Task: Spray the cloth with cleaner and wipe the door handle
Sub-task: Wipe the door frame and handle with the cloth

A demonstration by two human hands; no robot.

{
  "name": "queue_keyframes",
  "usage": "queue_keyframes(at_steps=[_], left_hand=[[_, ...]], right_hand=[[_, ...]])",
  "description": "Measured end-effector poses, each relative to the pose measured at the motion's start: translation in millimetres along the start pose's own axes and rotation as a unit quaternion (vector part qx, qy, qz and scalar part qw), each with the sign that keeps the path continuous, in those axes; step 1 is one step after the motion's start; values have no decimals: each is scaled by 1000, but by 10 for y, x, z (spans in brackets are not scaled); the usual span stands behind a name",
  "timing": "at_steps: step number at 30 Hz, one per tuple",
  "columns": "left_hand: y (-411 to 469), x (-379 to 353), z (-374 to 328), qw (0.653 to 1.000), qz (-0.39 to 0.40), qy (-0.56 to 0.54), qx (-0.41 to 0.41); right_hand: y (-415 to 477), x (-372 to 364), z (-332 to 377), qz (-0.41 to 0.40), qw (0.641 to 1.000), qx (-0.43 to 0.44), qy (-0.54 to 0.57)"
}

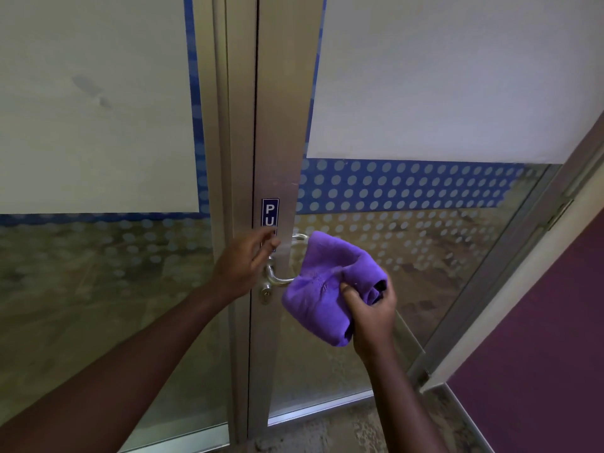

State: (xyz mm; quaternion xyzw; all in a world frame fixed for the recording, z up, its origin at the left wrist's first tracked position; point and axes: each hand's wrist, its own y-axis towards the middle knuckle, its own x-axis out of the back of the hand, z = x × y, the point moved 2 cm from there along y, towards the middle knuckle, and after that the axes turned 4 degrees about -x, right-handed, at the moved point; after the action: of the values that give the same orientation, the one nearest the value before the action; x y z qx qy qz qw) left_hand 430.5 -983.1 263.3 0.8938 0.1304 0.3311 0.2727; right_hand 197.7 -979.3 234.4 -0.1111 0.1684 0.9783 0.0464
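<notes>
Right hand (369, 308) grips the bunched purple microfibre cloth (323, 289), which covers the outer end of the curved silver metal door handle (274, 277). Left hand (243, 261), fingers loosely open, touches the aluminium door frame (281, 142) over the blue sign (270, 212).

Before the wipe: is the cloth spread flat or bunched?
Bunched: the purple cloth sits wadded in the right hand, covering the handle.

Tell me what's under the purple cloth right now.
The purple cloth, bunched in the right hand, drapes over the door handle's outer end. Only the handle's curved neck and an upper loop show. The covered grip can't be seen.
</notes>
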Motion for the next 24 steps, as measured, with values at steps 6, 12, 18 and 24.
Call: queue_keyframes(at_steps=[6, 12, 18, 24], left_hand=[[-175, -277, -141, 950, 132, -261, 111], [-343, -436, -177, 811, 187, -485, 268], [-576, -553, -383, 766, 243, -530, 273], [-721, -688, -665, 786, 243, -506, 258]], right_hand=[[-239, 2, 77, 8, 999, -24, 20], [-511, 132, 135, 7, 997, -61, 45], [-752, 401, 282, -2, 994, -82, 67], [-873, 652, 377, 23, 988, -139, 65]])
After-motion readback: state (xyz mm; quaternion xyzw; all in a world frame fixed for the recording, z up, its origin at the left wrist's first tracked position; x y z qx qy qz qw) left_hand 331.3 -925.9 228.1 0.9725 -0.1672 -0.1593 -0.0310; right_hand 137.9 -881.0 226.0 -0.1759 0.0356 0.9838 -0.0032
